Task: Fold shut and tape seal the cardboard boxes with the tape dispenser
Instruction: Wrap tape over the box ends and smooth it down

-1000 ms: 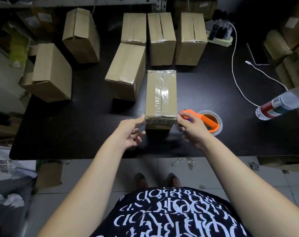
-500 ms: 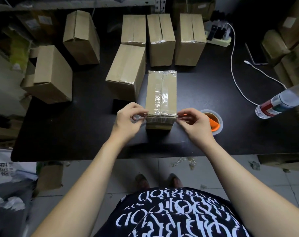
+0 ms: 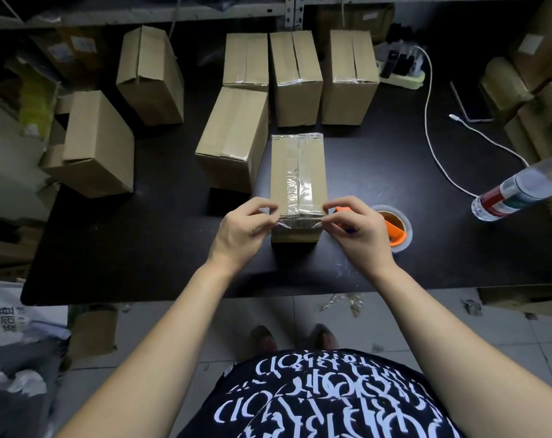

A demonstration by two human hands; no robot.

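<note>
Box [image 3: 298, 172]: brown cardboard, flaps folded shut; is standing on the black table [image 3: 142, 248] near its front edge, straight before the person; clear tape is running along its centre seam and over its far edge.

Tape strip [image 3: 298, 220]: clear; is lying crosswise over the near top edge of the box, both ends reaching the corners.

Left hand [image 3: 241, 229]: is pinching the left end of the tape strip between thumb and forefinger at the near left corner; the other fingers are curling under.

Right hand [image 3: 360, 230]: is pinching the right end of the tape strip the same way at the near right corner.

Tape dispenser [image 3: 394, 229]: orange handle with a roll; is lying on the table just right of the box, partly hidden behind the right hand; whether it is touching the hand cannot be told.

Taped carton [image 3: 232, 137]: is sitting just left of the box, slightly angled.

Back row [image 3: 295, 77]: three cartons are standing side by side beyond the box, tape glinting on their seams.

Left cartons [image 3: 98, 143]: two more are standing well apart from the box, towards the table's left side.

Bottle [image 3: 514, 192]: clear with a red label; is showing at the right edge.

White cable [image 3: 432, 128]: is trailing across the table's right part.
</note>
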